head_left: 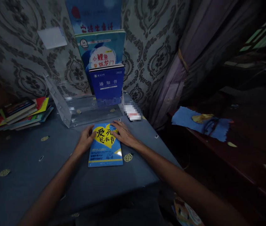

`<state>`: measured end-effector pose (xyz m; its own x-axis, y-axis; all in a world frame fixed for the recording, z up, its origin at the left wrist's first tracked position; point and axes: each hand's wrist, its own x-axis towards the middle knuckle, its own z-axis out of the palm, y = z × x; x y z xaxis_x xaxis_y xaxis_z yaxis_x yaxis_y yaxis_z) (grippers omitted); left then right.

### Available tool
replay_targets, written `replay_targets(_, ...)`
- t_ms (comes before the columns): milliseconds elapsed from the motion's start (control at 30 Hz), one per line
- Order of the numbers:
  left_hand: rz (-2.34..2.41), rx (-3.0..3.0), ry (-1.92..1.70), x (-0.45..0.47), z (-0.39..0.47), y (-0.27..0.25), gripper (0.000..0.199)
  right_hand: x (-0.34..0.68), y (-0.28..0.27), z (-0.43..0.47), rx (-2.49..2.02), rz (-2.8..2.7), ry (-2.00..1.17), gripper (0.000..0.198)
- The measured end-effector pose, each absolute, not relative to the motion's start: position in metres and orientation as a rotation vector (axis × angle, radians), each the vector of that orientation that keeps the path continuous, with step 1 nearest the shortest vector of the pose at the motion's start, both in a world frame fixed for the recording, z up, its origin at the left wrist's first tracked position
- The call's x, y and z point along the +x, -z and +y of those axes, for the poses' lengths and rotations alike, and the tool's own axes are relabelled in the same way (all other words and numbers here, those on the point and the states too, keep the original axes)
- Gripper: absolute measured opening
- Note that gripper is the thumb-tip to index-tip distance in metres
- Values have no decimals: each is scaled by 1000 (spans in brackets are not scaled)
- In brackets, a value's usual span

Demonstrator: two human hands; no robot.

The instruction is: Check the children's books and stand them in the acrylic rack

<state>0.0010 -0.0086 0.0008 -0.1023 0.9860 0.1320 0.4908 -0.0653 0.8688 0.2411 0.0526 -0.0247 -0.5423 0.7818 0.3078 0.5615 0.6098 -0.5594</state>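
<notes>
A blue book (106, 153) with a yellow heart on its cover is on or just above the cloth-covered table, front side up. My left hand (87, 137) grips its left edge, thumb on the cover and fingers along the side. At the upper right edge, my right hand (123, 133) holds it the same way, some fingers over the top corner. Just beyond the book stands a clear plastic rack (88, 114). In its right part, a dark blue booklet (108, 84), a teal picture book (84, 51) and a taller blue book (95, 14) stand upright in steps.
A messy stack of books (27, 114) lies at the left. Right of the rack is a blurred-out flat item (133, 112). Behind are a patterned wall covering (151, 34) and a tied curtain (168, 75). A dark red surface (213, 147) at right bears a blue cloth (182, 117).
</notes>
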Motion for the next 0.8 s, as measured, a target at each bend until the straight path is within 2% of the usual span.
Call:
replay_targets(133,1555,950,-1295,-3,-2,-12,48,242,22,50,-1067,-2298,-552,53)
replay_targets(267,1451,705,-1276,-9,0,-29,46,242,16,47,-1080,-2304,-589,55)
replay_targets(467,1293,694,-1154,-6,1,-36,26,243,20,46,-1066,-2224,-725,65)
replay_targets(667,1245,679,-1152,4,-4,-32,33,245,35,57,-1072,-1999,-802,87)
replay_targets(800,1199,687,-1187,4,-7,-37,43,244,23,52,-1046,-1707,-1190,91)
